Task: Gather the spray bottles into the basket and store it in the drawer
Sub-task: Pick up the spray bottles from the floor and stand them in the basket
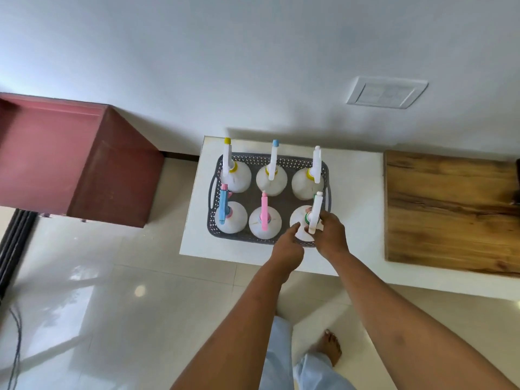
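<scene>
A grey perforated basket (214, 192) stands on a small white table (354, 192) and holds several white spray bottles upright in two rows. The near-right bottle (298, 218) has a white sprayer head with a green collar. My right hand (330, 235) grips that sprayer head at the neck. My left hand (287, 246) rests its fingertips on the same bottle's body. Beside it stand a pink-headed bottle (264, 220) and a blue-headed bottle (229, 218). No drawer is in view.
A wooden board (450, 212) lies on a white counter to the right. A dark red cabinet (70, 164) stands to the left. The white wall behind carries a switch plate (387, 92). Glossy tiled floor lies below, with a cable (15, 347) at the left edge and my bare foot (329, 347).
</scene>
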